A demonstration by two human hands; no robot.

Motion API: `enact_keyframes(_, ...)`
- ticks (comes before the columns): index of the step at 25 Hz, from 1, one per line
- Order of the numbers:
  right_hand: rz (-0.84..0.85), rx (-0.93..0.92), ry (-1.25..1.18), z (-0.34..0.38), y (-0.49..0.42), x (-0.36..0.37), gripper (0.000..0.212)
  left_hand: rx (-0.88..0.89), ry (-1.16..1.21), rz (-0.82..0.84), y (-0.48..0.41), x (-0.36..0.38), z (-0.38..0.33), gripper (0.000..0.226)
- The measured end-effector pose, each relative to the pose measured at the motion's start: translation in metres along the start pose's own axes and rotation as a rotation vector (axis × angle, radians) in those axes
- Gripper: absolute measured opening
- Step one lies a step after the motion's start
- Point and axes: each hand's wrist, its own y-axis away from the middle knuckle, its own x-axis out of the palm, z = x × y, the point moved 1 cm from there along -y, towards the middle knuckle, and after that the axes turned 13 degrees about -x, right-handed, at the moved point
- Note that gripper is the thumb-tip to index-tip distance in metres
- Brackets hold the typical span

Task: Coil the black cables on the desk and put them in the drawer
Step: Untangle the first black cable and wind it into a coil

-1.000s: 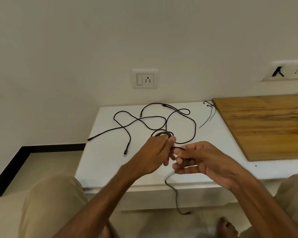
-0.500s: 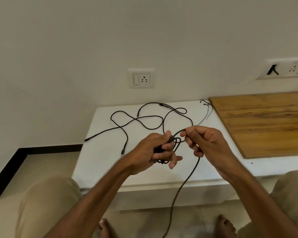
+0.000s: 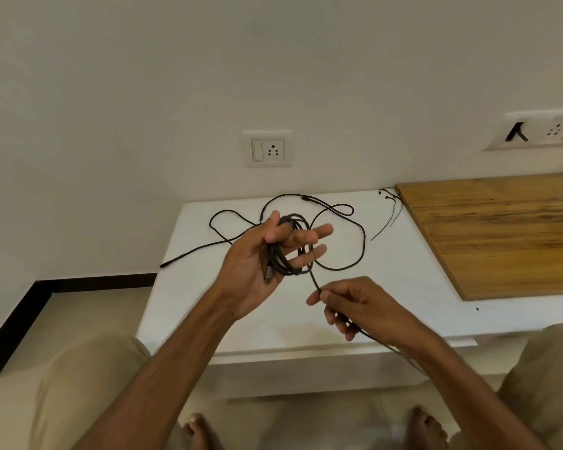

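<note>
My left hand [image 3: 257,267] is raised above the white desk [image 3: 387,287], palm up, with several loops of a black cable [image 3: 285,254] wound around its spread fingers. The cable's plug end lies in the palm. My right hand [image 3: 358,306] pinches the same cable's free length lower and to the right, and the tail runs down under my wrist. A second black cable [image 3: 359,254] lies loose in wide curves on the desk behind my hands. A thin pair of black leads [image 3: 391,209] lies by the wooden board. No drawer is visible.
A wooden board [image 3: 501,235] covers the right part of the desk. A wall socket [image 3: 268,149] sits above the desk, and a switch plate [image 3: 540,133] is at the right. My knees and bare feet are below the desk's front edge.
My left hand has risen and opened its fingers with the coil around them. My right hand has dropped down and to the right, sliding along the cable's free length.
</note>
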Motion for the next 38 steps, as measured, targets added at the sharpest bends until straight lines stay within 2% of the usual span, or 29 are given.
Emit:
enact_keyframes(4,0.175,0.005,0.009,0.013,0.003,0.006,0.026,0.037,-0.076,-0.093,-0.002,-0.007,-0.002,0.043)
enact_keyframes(9,0.351,-0.016,-0.111,0.034,0.012,0.005,0.028,0.073,-0.315,-0.161,-0.006,-0.012,0.005,0.046)
enact_keyframes(12,0.419,-0.038,-0.186,0.048,0.019,-0.003,0.028,0.060,-0.466,-0.216,-0.009,-0.014,0.010,0.056)
enact_keyframes(15,0.433,-0.082,-0.194,0.058,0.025,-0.011,0.030,0.014,-0.687,-0.253,-0.011,-0.016,0.018,0.051)
enact_keyframes(17,0.352,-0.135,-0.126,0.059,0.025,-0.015,0.029,-0.040,-0.779,-0.255,-0.011,-0.010,0.023,0.051)
enact_keyframes(21,0.044,-0.291,0.071,0.055,0.018,-0.025,0.029,-0.115,-0.916,-0.275,-0.007,0.004,0.029,0.052)
enact_keyframes(26,-0.266,-0.343,0.156,0.046,0.011,-0.031,0.023,-0.181,-0.713,-0.058,-0.005,0.006,0.034,0.057)
enact_keyframes(29,-0.356,-0.346,0.206,0.041,0.007,-0.031,0.016,-0.225,-0.558,0.049,-0.007,0.010,0.040,0.059)
enact_keyframes(33,-0.429,-0.309,0.212,0.031,0.003,-0.037,0.013,-0.240,-0.387,0.109,-0.005,0.015,0.039,0.059)
enact_keyframes(38,-0.365,-0.251,0.267,0.019,0.001,-0.034,0.019,-0.253,-0.279,0.112,-0.003,0.017,0.029,0.049)
